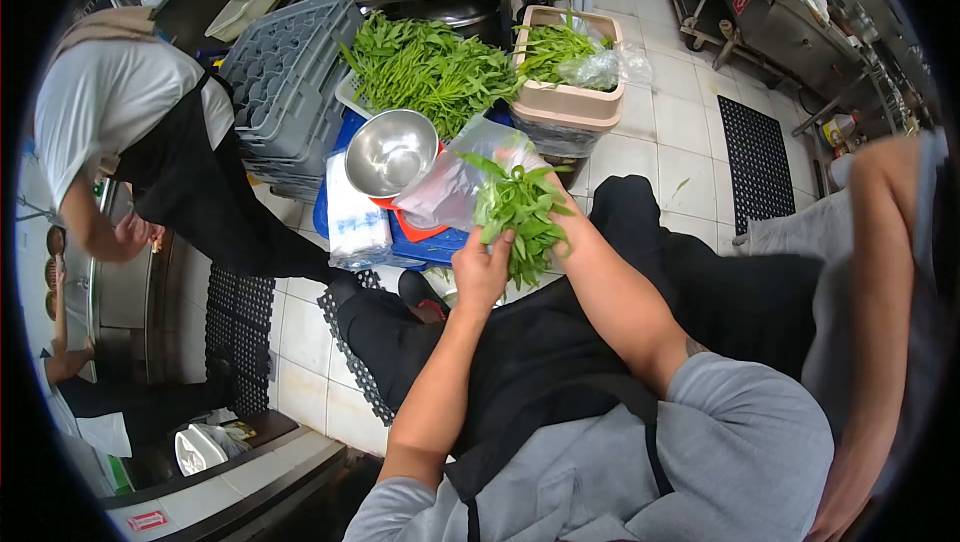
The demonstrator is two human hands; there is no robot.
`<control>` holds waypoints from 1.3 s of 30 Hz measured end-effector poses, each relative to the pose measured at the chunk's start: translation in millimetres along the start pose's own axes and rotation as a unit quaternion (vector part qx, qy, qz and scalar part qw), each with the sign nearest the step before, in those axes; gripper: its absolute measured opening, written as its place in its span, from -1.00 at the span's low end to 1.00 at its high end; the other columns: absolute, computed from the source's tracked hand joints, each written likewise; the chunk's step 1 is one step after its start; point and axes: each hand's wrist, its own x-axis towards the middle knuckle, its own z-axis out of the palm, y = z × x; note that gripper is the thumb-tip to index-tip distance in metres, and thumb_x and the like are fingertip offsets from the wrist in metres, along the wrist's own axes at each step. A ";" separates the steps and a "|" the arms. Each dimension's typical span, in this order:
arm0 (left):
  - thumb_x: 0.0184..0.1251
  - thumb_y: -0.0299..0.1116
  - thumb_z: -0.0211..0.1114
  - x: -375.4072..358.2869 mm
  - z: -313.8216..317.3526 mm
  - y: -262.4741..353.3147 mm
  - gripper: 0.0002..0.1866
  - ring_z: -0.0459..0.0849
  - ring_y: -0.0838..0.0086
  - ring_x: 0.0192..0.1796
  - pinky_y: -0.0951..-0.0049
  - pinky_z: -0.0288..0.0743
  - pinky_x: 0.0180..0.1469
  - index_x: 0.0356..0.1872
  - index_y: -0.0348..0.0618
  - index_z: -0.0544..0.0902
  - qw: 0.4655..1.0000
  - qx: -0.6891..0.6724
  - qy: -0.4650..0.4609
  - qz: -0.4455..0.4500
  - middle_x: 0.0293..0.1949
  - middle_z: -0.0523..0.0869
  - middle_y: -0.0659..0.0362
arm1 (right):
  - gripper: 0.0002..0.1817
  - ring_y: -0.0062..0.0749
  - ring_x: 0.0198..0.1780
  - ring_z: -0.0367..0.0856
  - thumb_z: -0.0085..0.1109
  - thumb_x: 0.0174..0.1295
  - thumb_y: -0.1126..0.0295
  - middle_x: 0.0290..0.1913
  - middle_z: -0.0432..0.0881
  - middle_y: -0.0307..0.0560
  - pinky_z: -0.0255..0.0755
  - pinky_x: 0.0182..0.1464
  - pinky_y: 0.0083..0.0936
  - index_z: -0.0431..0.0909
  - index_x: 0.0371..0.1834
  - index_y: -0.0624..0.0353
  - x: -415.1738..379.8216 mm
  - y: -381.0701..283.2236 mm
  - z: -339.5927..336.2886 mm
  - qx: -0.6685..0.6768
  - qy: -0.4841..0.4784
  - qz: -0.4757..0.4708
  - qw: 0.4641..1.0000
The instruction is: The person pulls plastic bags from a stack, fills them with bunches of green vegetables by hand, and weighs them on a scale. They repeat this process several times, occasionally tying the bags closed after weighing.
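A bunch of leafy greens [522,214] is in front of me, partly in the mouth of a clear plastic bag [437,192]. My left hand [484,264] is closed on the near side of the bunch, its thumb against the leaves. On the far side, my right hand [522,159] grips the bag beside the greens; its fingers are partly covered by plastic and leaves. Just left of the bag, a steel bowl [392,154] rests on something red. A stack of flat plastic bags [357,217] lies beside the bowl.
A large heap of greens [430,67] fills a basket behind the bowl. Right of it stands a beige tub [570,102] with more greens. Grey racks [285,72] are stacked at left, near a person in a black apron [185,177]. Another person's arm [885,302] is close at right.
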 end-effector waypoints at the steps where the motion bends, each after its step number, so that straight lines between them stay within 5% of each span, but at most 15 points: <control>1: 0.35 -0.31 0.35 -0.6 3.1 8.8 -0.80 0.65 -0.01 -0.48 0.19 0.47 -0.43 -0.26 -0.25 0.61 0.999 0.030 0.000 0.035 -0.52 0.67 -0.07 | -0.64 -0.34 -0.12 0.61 0.33 0.22 0.22 -0.06 0.70 -0.08 0.51 -0.03 -0.36 0.62 0.02 0.17 -3.3 5.9 -1.4 0.003 0.019 0.002 1.000; 5: 0.37 -0.30 0.32 9.0 17.9 2.8 -0.80 0.60 -0.06 -0.51 0.15 0.40 -0.47 -0.33 -0.24 0.59 0.976 0.127 -0.025 0.173 -0.59 0.58 -0.09 | -0.63 -0.33 -0.12 0.61 0.32 0.23 0.22 -0.06 0.69 -0.08 0.51 -0.04 -0.36 0.62 0.02 0.18 -6.5 14.0 -9.6 -0.006 0.099 -0.003 0.995; 8: 0.38 -0.27 0.31 16.2 28.8 -25.2 -0.70 0.54 -0.02 -0.57 0.20 0.35 -0.51 -0.44 -0.26 0.49 0.999 0.017 -0.042 0.027 -0.63 0.51 -0.10 | -0.63 -0.32 -0.12 0.60 0.32 0.23 0.22 -0.06 0.69 -0.08 0.51 -0.04 -0.36 0.62 0.02 0.18 8.9 -8.5 -24.3 -0.055 0.153 -0.030 0.986; 11: 0.41 -0.25 0.29 20.5 32.3 -5.7 -0.65 0.45 0.13 -0.64 0.26 0.31 -0.53 -0.48 -0.28 0.45 0.995 -0.015 -0.101 0.012 -0.66 0.45 -0.07 | -0.63 -0.31 -0.12 0.60 0.32 0.23 0.21 -0.06 0.69 -0.08 0.51 -0.04 -0.35 0.62 0.02 0.18 13.2 -26.2 -31.8 -0.072 0.189 -0.039 0.979; 14: 0.47 -0.27 0.24 18.8 51.6 -13.8 -0.68 0.28 0.65 -0.52 0.43 0.24 -0.52 -0.44 -0.29 0.50 0.992 -0.021 -0.122 -0.013 -0.66 0.37 0.12 | -0.63 -0.30 -0.12 0.60 0.31 0.24 0.21 -0.06 0.69 -0.08 0.51 -0.04 -0.35 0.62 0.03 0.19 9.8 -22.7 -40.5 -0.061 0.215 -0.045 0.974; 15: 0.48 -0.24 0.23 13.9 60.4 -31.7 -0.66 0.28 0.65 -0.52 0.41 0.24 -0.51 -0.46 -0.28 0.50 0.992 -0.047 -0.107 -0.038 -0.68 0.36 0.17 | -0.62 -0.30 -0.12 0.60 0.31 0.24 0.21 -0.06 0.69 -0.08 0.51 -0.05 -0.35 0.62 0.03 0.19 10.0 -27.5 -44.7 -0.058 0.224 -0.047 0.972; 20: 0.43 -0.24 0.29 -28.5 80.9 -38.5 -0.61 0.37 0.54 -0.57 0.37 0.31 -0.48 -0.54 -0.28 0.46 0.975 -0.087 -0.165 -0.123 -0.66 0.45 0.18 | -0.62 -0.29 -0.13 0.59 0.31 0.24 0.20 -0.07 0.68 -0.08 0.51 -0.05 -0.35 0.62 0.03 0.19 13.2 -29.3 -65.2 -0.041 0.258 -0.046 0.964; 23: 0.36 -0.25 0.35 -20.3 69.7 -24.3 -0.67 0.46 0.45 -0.52 0.38 0.35 -0.44 -0.46 -0.28 0.49 0.975 -0.012 -0.219 -0.037 -0.57 0.55 0.17 | -0.62 -0.28 -0.13 0.59 0.30 0.25 0.20 -0.07 0.68 -0.08 0.51 -0.05 -0.34 0.62 0.04 0.20 9.9 -9.4 -77.1 -0.011 0.283 -0.041 0.958; 27: 0.22 -0.18 0.44 14.3 57.4 9.2 -0.61 0.58 0.24 -0.43 0.28 0.43 -0.35 -0.27 -0.30 0.49 0.996 0.063 -0.060 0.016 -0.43 0.63 0.02 | -0.61 -0.27 -0.13 0.59 0.30 0.25 0.19 -0.07 0.68 -0.08 0.51 -0.05 -0.34 0.62 0.04 0.20 8.3 21.5 -97.9 0.041 0.291 -0.021 0.956; 29: 0.18 -0.19 0.45 20.3 76.5 1.2 -0.60 0.63 0.10 -0.37 0.20 0.47 -0.29 -0.26 -0.29 0.48 0.985 0.136 -0.108 0.011 -0.40 0.67 -0.06 | -0.61 -0.26 -0.13 0.59 0.30 0.25 0.19 -0.07 0.68 -0.08 0.51 -0.06 -0.34 0.62 0.04 0.21 11.3 31.4 -107.2 0.061 0.275 -0.001 0.960; 31: 0.15 -0.20 0.46 33.8 83.8 -15.3 -0.59 0.68 -0.01 -0.31 0.15 0.51 -0.22 -0.22 -0.29 0.48 0.970 0.165 -0.172 -0.041 -0.36 0.69 -0.12 | -0.61 -0.29 -0.15 0.57 0.29 0.26 0.20 -0.07 0.66 -0.07 0.51 -0.07 -0.33 0.61 0.07 0.18 9.2 23.3 -108.2 -0.166 0.205 0.039 0.964; 32: 0.15 -0.20 0.46 46.5 83.3 -23.1 -0.58 0.69 -0.04 -0.27 0.14 0.52 -0.19 -0.20 -0.28 0.48 0.960 0.158 -0.216 -0.086 -0.35 0.70 -0.14 | -0.62 -0.29 -0.10 0.59 0.27 0.26 0.24 -0.04 0.67 -0.04 0.51 -0.03 -0.35 0.60 0.08 0.19 -4.0 -2.0 -84.9 -0.379 0.179 0.013 0.908; 34: 0.14 -0.22 0.47 79.0 73.6 -24.3 -0.55 0.71 -0.06 -0.22 0.14 0.55 -0.14 -0.11 -0.27 0.47 0.958 0.142 -0.222 -0.112 -0.34 0.71 -0.18 | -0.65 -0.32 -0.04 0.61 0.24 0.27 0.29 -0.03 0.68 -0.03 0.50 0.03 -0.35 0.61 0.07 0.20 8.1 10.5 -77.1 -0.216 0.264 -0.041 0.939; 36: 0.11 -0.24 0.49 107.4 57.7 -10.8 -0.54 0.72 -0.09 -0.18 0.11 0.55 -0.11 -0.09 -0.29 0.49 0.966 0.149 -0.185 -0.099 -0.32 0.71 -0.24 | -0.67 -0.32 0.00 0.63 0.21 0.29 0.34 -0.01 0.69 -0.03 0.49 0.08 -0.36 0.61 0.07 0.22 1.0 -28.7 -60.6 -0.174 0.172 -0.049 0.968; 39: 0.18 -0.33 0.38 123.3 48.1 -10.8 -0.63 0.69 -0.19 -0.14 -0.01 0.54 -0.05 -0.07 -0.31 0.50 0.936 0.244 -0.253 -0.024 -0.30 0.70 -0.31 | -0.66 -0.32 -0.04 0.62 0.19 0.28 0.41 -0.01 0.68 -0.03 0.50 0.04 -0.35 0.58 0.12 0.22 6.0 -60.8 -44.5 -0.235 0.185 -0.045 0.953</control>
